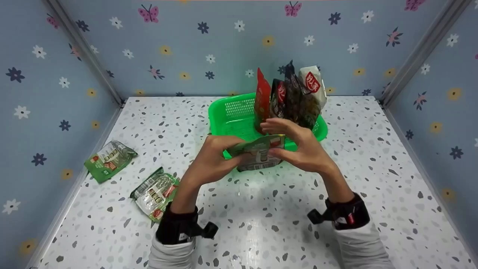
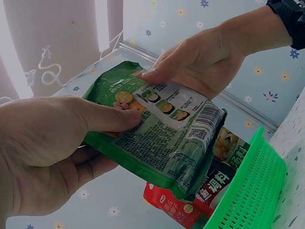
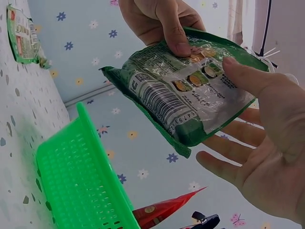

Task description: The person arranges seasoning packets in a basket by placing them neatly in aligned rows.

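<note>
In front of the basket, a green food packet [image 1: 261, 153] is held up, its printed back with barcode facing the wrist cameras. My left hand [image 1: 214, 160] grips one side, thumb on the printed face and fingers behind. On the other side is my right hand [image 1: 304, 145]; its thumb [image 3: 250, 78] touches the printed face while its fingers [image 3: 233, 148] stretch out fairly straight behind the packet. A green plastic basket [image 1: 220, 112] holds several upright packets at its right part: a red packet [image 1: 262, 99], dark packets [image 1: 293, 93] and a white-topped packet [image 1: 313, 93].
Two more green packets lie on the speckled tabletop [image 1: 254, 231] to the left: a farther packet [image 1: 111, 160] and a nearer packet [image 1: 157, 192] beside my left forearm. Flower-patterned panels [image 1: 224, 48] enclose the back and both sides.
</note>
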Demonstrator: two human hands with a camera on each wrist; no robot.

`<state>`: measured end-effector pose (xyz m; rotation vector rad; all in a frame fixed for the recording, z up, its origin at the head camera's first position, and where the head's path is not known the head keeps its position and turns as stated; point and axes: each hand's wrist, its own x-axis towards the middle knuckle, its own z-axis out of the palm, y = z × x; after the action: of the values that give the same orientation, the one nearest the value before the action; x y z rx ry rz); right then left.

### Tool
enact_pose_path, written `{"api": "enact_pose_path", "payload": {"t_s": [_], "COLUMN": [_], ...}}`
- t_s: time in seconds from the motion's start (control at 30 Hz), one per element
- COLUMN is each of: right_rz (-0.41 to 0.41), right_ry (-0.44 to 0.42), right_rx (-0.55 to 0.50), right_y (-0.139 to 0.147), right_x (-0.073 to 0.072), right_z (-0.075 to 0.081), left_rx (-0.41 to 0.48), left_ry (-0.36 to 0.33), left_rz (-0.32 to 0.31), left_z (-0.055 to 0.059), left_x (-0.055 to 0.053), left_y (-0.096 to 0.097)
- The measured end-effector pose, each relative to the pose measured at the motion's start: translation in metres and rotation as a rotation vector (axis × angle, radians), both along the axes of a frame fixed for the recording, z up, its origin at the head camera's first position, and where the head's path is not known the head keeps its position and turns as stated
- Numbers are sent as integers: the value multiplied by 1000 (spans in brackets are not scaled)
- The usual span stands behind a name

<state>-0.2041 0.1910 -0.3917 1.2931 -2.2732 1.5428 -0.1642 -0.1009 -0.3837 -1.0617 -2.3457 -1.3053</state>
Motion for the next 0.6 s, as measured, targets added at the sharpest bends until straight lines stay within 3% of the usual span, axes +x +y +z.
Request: {"api": "enact_pose_path", "payload": {"t_s": [0.17, 0.6], "right_rz": [11, -31], "right_ry": [72, 107], "right_rx": [-9, -29], "right_y": [-1, 0], "right_x": [-1, 1], "right_z": [-2, -3], "left_rx": [4, 3], "left_ry": [-13, -41], "left_rz": [-14, -24], "left_z": [-1, -4], "left_x": [0, -2], "left_y": [1, 4]}}
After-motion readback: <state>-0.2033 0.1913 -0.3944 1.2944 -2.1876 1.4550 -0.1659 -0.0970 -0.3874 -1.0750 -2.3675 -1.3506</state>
